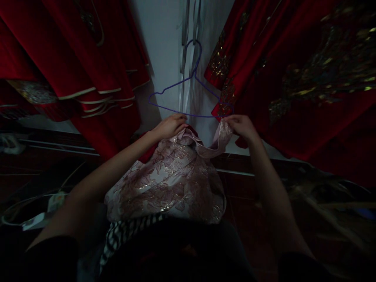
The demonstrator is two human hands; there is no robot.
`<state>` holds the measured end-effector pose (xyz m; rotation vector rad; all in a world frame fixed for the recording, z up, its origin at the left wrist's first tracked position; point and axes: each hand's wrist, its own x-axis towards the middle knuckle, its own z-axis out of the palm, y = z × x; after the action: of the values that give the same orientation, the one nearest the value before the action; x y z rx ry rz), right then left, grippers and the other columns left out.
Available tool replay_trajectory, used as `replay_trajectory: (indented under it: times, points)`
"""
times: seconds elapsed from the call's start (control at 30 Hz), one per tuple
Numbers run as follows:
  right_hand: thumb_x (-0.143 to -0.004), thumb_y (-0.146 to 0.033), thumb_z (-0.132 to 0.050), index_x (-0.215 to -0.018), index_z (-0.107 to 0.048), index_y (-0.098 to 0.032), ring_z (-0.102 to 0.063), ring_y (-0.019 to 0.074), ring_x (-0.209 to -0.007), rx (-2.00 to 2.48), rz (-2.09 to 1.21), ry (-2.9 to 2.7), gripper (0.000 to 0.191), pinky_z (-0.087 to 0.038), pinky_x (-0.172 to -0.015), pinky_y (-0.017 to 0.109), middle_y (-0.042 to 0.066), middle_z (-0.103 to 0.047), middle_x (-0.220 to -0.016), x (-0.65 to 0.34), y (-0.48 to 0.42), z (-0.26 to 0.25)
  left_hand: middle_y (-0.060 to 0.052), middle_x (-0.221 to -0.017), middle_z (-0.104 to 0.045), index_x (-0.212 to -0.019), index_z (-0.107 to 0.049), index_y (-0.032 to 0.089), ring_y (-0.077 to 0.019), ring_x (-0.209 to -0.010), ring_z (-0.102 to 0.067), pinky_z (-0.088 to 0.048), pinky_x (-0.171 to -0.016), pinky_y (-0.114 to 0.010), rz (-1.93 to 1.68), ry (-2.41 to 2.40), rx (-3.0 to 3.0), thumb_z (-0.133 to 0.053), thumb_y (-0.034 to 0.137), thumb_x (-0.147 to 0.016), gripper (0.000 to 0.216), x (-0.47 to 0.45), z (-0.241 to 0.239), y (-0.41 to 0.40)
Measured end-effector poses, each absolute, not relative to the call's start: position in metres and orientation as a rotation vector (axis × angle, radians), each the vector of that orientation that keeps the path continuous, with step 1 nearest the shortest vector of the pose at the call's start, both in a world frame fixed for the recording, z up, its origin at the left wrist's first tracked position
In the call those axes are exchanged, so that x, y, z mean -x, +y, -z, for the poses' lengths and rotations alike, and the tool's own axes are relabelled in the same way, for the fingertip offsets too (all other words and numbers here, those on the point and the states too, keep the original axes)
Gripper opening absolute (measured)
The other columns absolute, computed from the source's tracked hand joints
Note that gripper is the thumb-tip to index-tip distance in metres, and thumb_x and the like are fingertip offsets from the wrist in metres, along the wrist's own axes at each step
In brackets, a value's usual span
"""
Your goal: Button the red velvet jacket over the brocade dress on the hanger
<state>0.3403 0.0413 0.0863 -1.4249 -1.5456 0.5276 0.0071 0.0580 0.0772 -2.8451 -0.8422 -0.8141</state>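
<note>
While your arms reach forward, your left hand (170, 126) has its fingers curled down over the top edge of a pink brocade garment (170, 184), gripping the cloth just under the bottom bar of a purple wire hanger (188, 84). Your right hand (242, 126) is closed in a pinch on the garment's other upper corner, which it lifts into a narrow strip beside the hanger's right end. Whether either hand touches the wire itself, you cannot tell from here.

The garment hangs slack between your two hands and falls against your body, its patterned front facing up. The hanger hangs by its hook against a white wall (164, 39), level and bare. Red embroidered garments hang close on both sides, one set on the left (73, 58) and one on the right (293, 78). A black-and-white striped cloth (126, 231) shows below the pink hem.
</note>
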Motion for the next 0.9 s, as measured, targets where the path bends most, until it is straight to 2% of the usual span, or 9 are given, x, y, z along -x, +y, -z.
replay_trajectory:
  times: [0.07,0.1,0.2,0.33,0.6,0.8,0.9]
  points:
    - [-0.077,-0.041,-0.065,-0.082,-0.073,-0.018,-0.068,0.0216,-0.076,1.383,-0.322,-1.586,0.025,-0.056,-0.071,0.033,0.006,-0.074,-0.078,-0.332,0.044,-0.101,-0.013,-0.138,-0.053,-0.091,-0.068,0.015,-0.0242,-0.127,-0.05,-0.038,-0.11,-0.044,0.852,-0.73,2.848,-0.039,0.039,-0.096,0.038,-0.035,-0.085,0.063]
    - [-0.079,-0.041,-0.062,-0.085,-0.072,-0.018,-0.069,0.0222,-0.081,1.374,-0.219,-1.591,0.025,-0.055,-0.076,0.034,0.007,-0.074,-0.083,-0.33,0.047,-0.107,-0.012,-0.143,-0.05,-0.089,-0.068,0.015,-0.0247,-0.131,-0.046,-0.032,-0.114,-0.047,0.846,-0.73,2.85,-0.04,0.039,-0.096,0.037,-0.044,-0.085,0.067]
    - [-0.085,-0.037,-0.056,-0.09,-0.071,-0.019,-0.068,0.0231,-0.09,1.412,0.027,-1.513,0.024,-0.052,-0.087,0.036,0.009,-0.074,-0.094,-0.332,0.058,-0.114,-0.011,-0.14,-0.054,-0.085,-0.07,0.016,-0.0242,-0.129,-0.049,-0.018,-0.12,-0.053,0.81,-0.826,2.87,-0.042,0.037,-0.095,0.036,-0.057,-0.072,0.081]
    - [-0.085,-0.028,-0.052,-0.089,-0.069,-0.016,-0.065,0.0248,-0.092,1.505,0.197,-1.362,0.022,-0.05,-0.09,0.04,0.013,-0.072,-0.096,-0.351,0.075,-0.105,-0.007,-0.133,-0.06,-0.087,-0.071,0.019,-0.0212,-0.123,-0.054,-0.007,-0.122,-0.054,0.921,-0.915,2.879,-0.042,0.037,-0.095,0.035,-0.052,-0.052,0.079]
    - [-0.08,-0.018,-0.048,-0.083,-0.067,-0.012,-0.062,0.0269,-0.094,1.581,0.357,-1.337,0.021,-0.045,-0.096,0.047,0.017,-0.07,-0.096,-0.388,0.088,-0.088,-0.007,-0.128,-0.063,-0.09,-0.072,0.02,-0.0213,-0.123,-0.054,-0.017,-0.12,-0.05,0.973,-0.98,2.921,-0.044,0.037,-0.094,0.033,-0.044,-0.06,0.061]
    - [-0.081,-0.02,-0.048,-0.085,-0.067,-0.013,-0.063,0.026,-0.094,1.582,0.322,-1.337,0.02,-0.045,-0.096,0.045,0.016,-0.07,-0.098,-0.388,0.083,-0.092,-0.007,-0.121,-0.066,-0.089,-0.072,0.019,-0.0214,-0.112,-0.058,-0.033,-0.109,-0.045,1.052,-0.979,2.914,-0.044,0.037,-0.095,0.034,-0.047,-0.059,0.06]
    - [-0.084,-0.022,-0.048,-0.089,-0.067,-0.014,-0.063,0.0264,-0.097,1.558,0.277,-1.353,0.022,-0.045,-0.097,0.044,0.017,-0.07,-0.101,-0.388,0.076,-0.092,-0.007,-0.125,-0.064,-0.091,-0.073,0.02,-0.0235,-0.114,-0.057,-0.034,-0.105,-0.046,1.011,-0.965,2.871,-0.045,0.039,-0.094,0.034,-0.046,-0.059,0.058]
